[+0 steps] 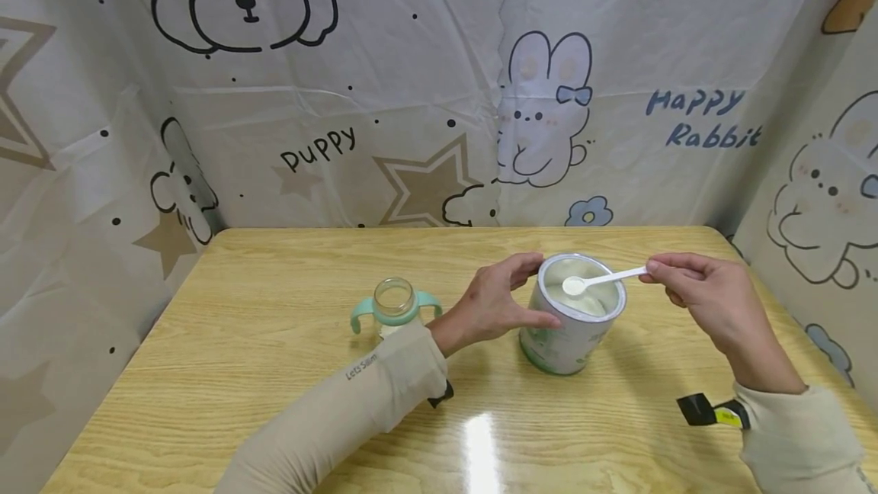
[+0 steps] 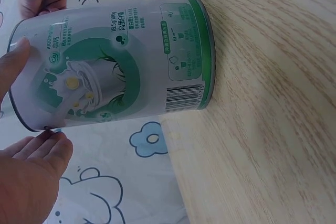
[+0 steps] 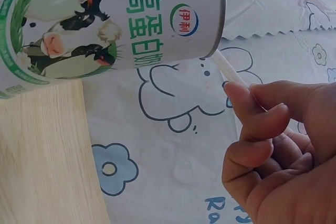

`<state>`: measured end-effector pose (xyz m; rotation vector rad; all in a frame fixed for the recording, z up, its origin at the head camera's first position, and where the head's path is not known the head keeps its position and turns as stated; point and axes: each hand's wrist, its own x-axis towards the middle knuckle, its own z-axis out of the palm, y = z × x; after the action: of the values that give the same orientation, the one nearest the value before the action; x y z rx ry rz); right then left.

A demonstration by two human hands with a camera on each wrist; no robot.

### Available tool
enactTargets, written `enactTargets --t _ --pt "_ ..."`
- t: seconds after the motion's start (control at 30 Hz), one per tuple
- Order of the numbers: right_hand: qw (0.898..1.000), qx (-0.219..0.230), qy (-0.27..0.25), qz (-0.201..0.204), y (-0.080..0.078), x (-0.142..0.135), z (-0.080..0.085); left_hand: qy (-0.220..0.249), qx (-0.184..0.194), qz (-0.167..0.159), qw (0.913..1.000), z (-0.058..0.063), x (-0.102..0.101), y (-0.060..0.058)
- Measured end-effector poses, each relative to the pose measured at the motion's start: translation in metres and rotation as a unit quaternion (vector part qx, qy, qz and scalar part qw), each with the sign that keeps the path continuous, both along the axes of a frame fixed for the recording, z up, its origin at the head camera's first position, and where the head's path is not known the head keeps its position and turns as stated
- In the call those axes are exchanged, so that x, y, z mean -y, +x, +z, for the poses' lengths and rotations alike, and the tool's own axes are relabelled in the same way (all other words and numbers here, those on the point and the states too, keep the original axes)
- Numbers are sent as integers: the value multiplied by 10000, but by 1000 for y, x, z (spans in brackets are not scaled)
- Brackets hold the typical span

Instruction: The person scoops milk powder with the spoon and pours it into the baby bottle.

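A white and green milk powder can (image 1: pixel 572 334) stands open on the table, pale powder showing inside. My left hand (image 1: pixel 490 299) holds its left side near the rim, thumb in front and fingers behind; in the left wrist view the thumb and fingers (image 2: pixel 50 153) lie either side of the can (image 2: pixel 105 66). Between thumb and fingertips, my right hand (image 1: pixel 709 292) pinches the handle of a white scoop (image 1: pixel 610 277). The scoop's bowl, with pale powder in it, is over the can's mouth. In the right wrist view the can hides that bowl.
Left of the can, partly behind my left sleeve, stands a lidless baby bottle (image 1: pixel 394 299) with two mint green handles. The wooden table (image 1: pixel 274 280) meets a printed cloth (image 1: pixel 425 97) at its back and sides.
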<state>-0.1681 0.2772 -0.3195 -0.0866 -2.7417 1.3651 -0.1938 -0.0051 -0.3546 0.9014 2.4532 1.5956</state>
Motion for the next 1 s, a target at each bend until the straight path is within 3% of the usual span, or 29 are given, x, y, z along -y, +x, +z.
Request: enactTargets --t 0.4,1.0 --pt "9999 -78 -103 72 -1 1 0 -39 -61 10 10000 0 0 -1" --pt "9998 -104 -173 52 -6 16 21 55 217 295 9993 9 20 -2"
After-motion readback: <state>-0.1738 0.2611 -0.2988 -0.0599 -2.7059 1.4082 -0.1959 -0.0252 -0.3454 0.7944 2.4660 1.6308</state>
